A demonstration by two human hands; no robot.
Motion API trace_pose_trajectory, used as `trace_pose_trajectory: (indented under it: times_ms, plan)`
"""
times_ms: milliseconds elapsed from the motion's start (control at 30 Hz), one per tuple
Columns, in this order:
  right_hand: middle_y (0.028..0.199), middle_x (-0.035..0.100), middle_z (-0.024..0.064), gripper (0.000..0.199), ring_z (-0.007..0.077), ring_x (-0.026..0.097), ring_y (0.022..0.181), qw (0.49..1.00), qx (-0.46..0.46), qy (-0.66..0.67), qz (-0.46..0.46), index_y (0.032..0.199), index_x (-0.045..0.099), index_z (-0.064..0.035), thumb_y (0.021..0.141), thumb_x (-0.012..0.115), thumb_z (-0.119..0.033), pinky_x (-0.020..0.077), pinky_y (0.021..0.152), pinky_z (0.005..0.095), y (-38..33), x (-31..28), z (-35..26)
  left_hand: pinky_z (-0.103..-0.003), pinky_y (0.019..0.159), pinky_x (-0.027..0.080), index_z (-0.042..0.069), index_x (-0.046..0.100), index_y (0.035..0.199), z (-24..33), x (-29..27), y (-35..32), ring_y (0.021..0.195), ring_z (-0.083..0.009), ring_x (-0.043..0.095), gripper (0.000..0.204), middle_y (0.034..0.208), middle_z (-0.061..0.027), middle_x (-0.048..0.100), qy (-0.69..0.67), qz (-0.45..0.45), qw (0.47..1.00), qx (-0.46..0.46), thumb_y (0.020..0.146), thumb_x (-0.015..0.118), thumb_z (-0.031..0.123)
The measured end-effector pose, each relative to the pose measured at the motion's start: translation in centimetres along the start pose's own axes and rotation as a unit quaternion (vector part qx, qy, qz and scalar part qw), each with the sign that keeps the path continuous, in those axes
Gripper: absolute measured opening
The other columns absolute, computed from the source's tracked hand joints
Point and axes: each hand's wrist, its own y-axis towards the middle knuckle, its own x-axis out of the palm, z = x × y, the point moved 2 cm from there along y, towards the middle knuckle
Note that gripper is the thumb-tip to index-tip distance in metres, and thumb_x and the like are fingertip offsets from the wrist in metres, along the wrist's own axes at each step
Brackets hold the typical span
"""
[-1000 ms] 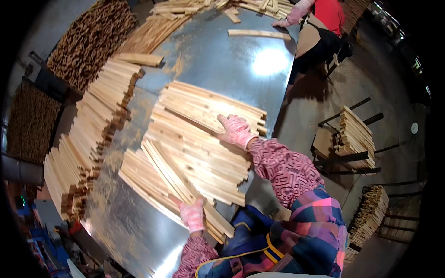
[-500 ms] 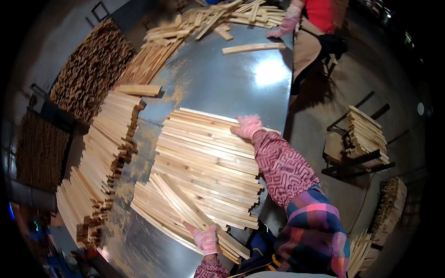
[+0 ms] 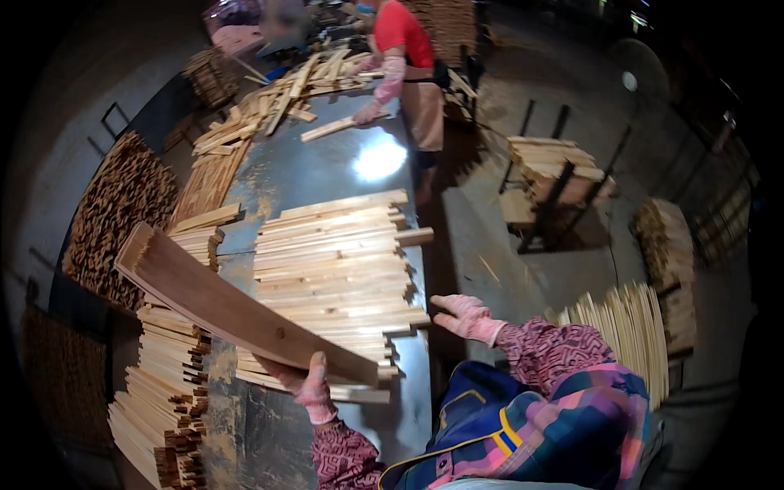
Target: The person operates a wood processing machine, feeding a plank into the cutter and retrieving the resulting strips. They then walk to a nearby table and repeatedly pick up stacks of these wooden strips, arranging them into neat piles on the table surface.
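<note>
My left hand [image 3: 309, 390], in a pink-and-white glove, grips the near end of some long wooden slats [image 3: 237, 306] pressed together. They are raised off the table and slant up toward the far left, covering part of the row beneath. Off the table's right edge, my right hand [image 3: 467, 317] in a similar glove has its fingers apart and holds nothing. A flat row of pale slats [image 3: 327, 261] lies side by side on the metal table [image 3: 302, 175]. One slat [image 3: 415, 237] sticks out past the others on the right.
Stacked slats [image 3: 155, 367] line the table's left side. At the far end, a person in a red shirt [image 3: 406, 37] touches a slat [image 3: 331, 128] beside a loose wood pile [image 3: 286, 90]. Right of the table stand a loaded rack [image 3: 555, 159] and a slat stack [image 3: 625, 327].
The slats under my left hand have been lifted off the row. My right hand has left the row's far edge and come nearer, off the table's side. The view has shifted.
</note>
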Motion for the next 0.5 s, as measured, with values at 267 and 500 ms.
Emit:
trace_pose_trajectory:
  times_ms: [267,500]
  plan:
    - [0.130,0.056,0.0129,0.052,0.0319,0.052,0.120,0.994,0.090,0.055,0.034,0.135,0.051,-0.0179,0.090,0.055,-0.043,0.0394,0.103,0.0421,-17.6,0.8,-5.7,-0.042,0.090,0.051,-0.003,0.041,0.131,-8.4,-1.8,-5.9,0.104,-0.0337,0.060,0.091,0.117,-0.0195,0.059,0.416,-0.034,0.909,0.018,0.058,0.089,0.021]
    - [0.124,0.058,0.0152,0.071,0.0317,0.053,0.113,0.943,-0.236,-0.107,0.208,0.130,0.053,-0.0053,0.065,0.073,-0.025,0.0404,0.097,0.0403,-21.9,-9.5,-17.3,-0.035,0.081,0.055,0.002,0.049,0.126,-3.4,7.3,-15.5,0.090,-0.0256,0.067,0.072,0.106,-0.0143,0.066,0.360,-0.421,0.832,0.005,0.064,0.083,0.016]
